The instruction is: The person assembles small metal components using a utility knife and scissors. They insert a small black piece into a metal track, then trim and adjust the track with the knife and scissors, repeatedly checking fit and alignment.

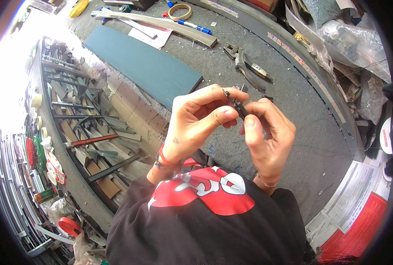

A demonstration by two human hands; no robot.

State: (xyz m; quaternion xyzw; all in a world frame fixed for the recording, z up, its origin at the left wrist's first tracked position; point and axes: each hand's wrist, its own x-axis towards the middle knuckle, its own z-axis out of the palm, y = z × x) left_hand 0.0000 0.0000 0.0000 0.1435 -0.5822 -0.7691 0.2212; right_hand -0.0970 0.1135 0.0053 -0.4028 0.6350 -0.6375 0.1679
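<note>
We see left hand [196, 123] and right hand [267, 137] pinching small dark metal clip-like part [237, 106] between them, frame centre, above grey felt-topped bench [293, 101]. Fitting looks midway, unfinished; metal pliers [245, 66] lie unused, upper right.

Strong daylight poured in from the upper left and washed that corner out to white glare. The counter [267, 84] was evenly lit and sharp. Straight edges bowed near the dark round rim, where detail softened.

A workshop: pliers [246, 67] and tape roll [180, 12] on a grey workbench [293, 110], offcut racks [90, 141] below.
</note>
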